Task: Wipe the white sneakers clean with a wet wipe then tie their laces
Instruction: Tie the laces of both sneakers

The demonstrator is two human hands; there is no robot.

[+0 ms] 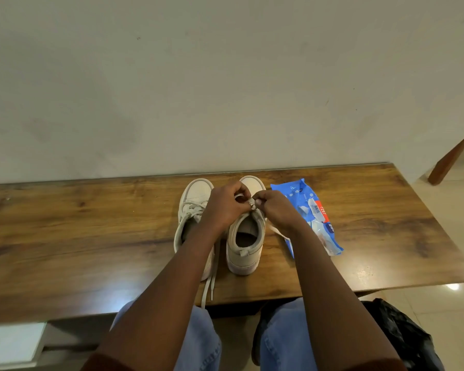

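Two white sneakers sit side by side on the wooden table [91, 223], toes to the wall. The left sneaker [192, 210] has loose laces [209, 285] dangling over the front edge. Left hand [225, 207] and right hand [275, 208] both pinch the right sneaker's [245, 245] lace [251, 203] over its tongue. Blue wet wipes pack [310, 210] lies just right of it.

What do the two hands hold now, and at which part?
Both the left hand and the right hand pinch the lace of the right sneaker, near its knot above the tongue.
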